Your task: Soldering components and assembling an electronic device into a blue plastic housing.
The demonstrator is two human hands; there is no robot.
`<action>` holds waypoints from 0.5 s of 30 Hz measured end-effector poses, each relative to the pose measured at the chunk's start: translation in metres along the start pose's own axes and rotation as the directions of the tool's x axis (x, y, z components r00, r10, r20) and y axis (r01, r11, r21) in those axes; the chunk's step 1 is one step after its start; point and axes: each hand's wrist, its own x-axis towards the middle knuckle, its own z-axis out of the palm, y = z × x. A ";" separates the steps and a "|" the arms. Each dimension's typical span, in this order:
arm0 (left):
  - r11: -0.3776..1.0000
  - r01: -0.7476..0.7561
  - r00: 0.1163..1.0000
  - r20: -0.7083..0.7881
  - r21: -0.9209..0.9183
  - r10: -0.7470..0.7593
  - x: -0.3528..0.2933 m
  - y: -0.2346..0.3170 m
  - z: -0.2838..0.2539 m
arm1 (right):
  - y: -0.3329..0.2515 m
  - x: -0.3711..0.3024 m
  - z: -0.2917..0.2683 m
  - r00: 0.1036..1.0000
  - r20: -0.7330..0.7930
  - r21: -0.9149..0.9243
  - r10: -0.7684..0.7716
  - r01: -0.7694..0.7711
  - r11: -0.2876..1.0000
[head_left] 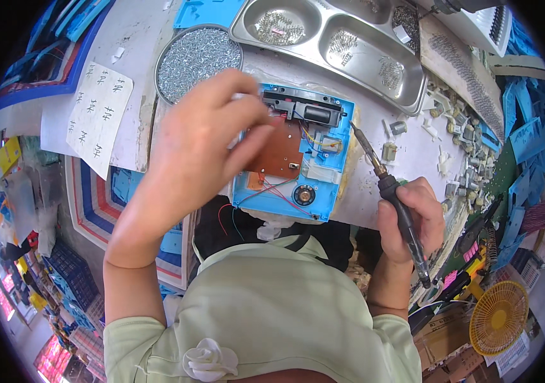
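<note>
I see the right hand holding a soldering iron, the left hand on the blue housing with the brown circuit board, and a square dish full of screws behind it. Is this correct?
Not quite: the dish of screws is round, not square, as the head view shows. The rest holds: the right hand grips the soldering iron, and the left hand rests on the blue housing with the brown circuit board.

A round metal dish point(199, 56) heaped with small screws sits at the back of the white worktable point(141, 102), just beside a steel compartment tray point(330, 38) holding springs and tiny metal parts. A handwritten paper sheet point(99, 116) hangs over the table's left edge. Small grey components point(460, 131) lie scattered to the right, and a yellow fan point(498, 317) stands below.
</note>
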 end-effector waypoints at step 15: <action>0.385 0.544 0.818 0.370 -0.746 -0.440 -0.007 0.009 0.055 | -0.011 0.040 0.053 0.922 0.033 0.260 0.385 -0.380 0.888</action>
